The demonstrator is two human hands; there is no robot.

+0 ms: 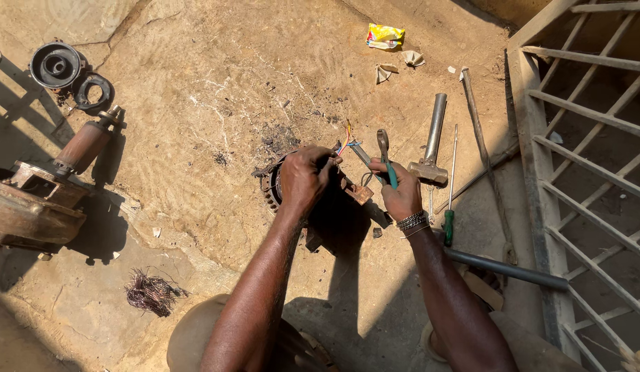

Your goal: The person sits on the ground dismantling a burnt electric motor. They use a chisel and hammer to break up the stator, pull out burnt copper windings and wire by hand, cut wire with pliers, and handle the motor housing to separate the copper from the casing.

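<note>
Stator [273, 184] lies mid-floor, wires [347, 138] rising from its far side. Left hand [305, 176] is clamped over its top rim. Right hand [401, 193] is closed on green-handled pliers [384, 155], just beside the stator. Hammer [431, 141], screwdriver [449, 200] and pipe [506, 269] lie toward the floor's right edge beside a grille [588, 151]. Rusty pump [37, 200] sits at the left edge; wire scrap [151, 291] lies near it.

We reach both arms out in front of us and down. Our left hand [305, 178] is curled, fingers bent and pressing down, back of the hand up. Our right hand [400, 193] is closed in a fist, with bracelets on its wrist.
</note>
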